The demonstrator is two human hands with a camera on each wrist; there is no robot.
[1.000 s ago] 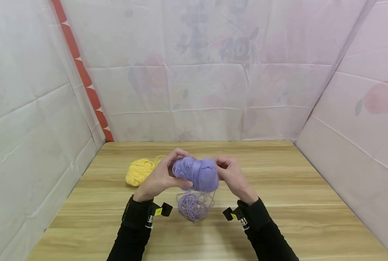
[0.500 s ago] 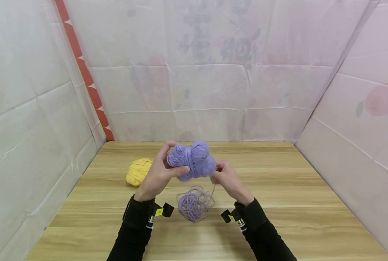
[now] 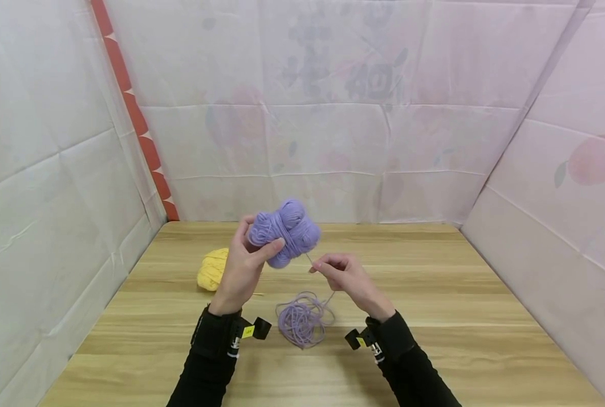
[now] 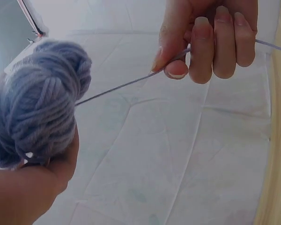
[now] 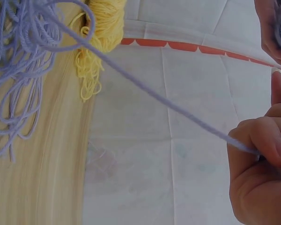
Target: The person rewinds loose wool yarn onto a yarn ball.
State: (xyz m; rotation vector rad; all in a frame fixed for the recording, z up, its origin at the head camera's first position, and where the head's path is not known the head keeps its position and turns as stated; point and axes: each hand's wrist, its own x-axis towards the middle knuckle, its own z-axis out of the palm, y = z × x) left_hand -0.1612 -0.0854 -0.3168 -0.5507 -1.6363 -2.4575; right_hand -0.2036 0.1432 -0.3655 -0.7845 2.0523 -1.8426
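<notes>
My left hand [image 3: 241,268] grips a ball of purple yarn [image 3: 287,229] in the air above the table, thumb across its near side. A single purple strand [image 4: 119,87] runs taut from the ball to my right hand [image 3: 348,280], lower and to the right. Thumb and forefinger of that hand pinch the strand, as the left wrist view shows. From the hand the strand goes on down to a loose heap of purple yarn [image 3: 301,319] on the table. In the right wrist view this strand [image 5: 154,95] enters the curled fingers.
A ball of yellow yarn [image 3: 212,270] lies on the wooden table [image 3: 460,328] at the left, partly behind my left hand. Its loose end [image 5: 88,77] trails beside it. Pale sheets hang as walls [image 3: 323,141] behind and at both sides.
The purple ball has risen and moved left in my left hand, turning as it went. My right hand has come away from it, and a strand now stretches between them.
</notes>
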